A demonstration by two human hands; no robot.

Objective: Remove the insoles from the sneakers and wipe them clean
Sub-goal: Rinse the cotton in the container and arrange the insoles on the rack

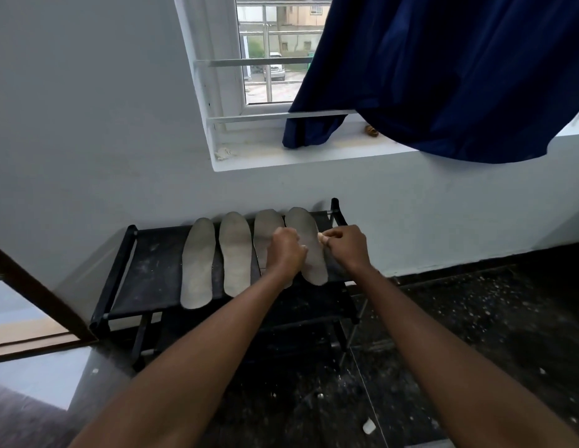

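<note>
Several grey insoles lie side by side on the top shelf of a black shoe rack (152,270) against the wall. The rightmost insole (309,253) is between my two hands. Fingers curled, my left hand (286,253) grips that insole's left edge and hides much of the neighbouring insole (265,227). At the right edge, my right hand (344,245) pinches the same insole between thumb and fingers. Two more insoles (199,263) (238,253) lie untouched to the left. No sneakers are in view.
A window with a white sill (314,153) is above the rack, half covered by a dark blue curtain (443,76). The dark speckled floor (459,334) carries small white scraps. A brown door frame (39,295) stands at the left.
</note>
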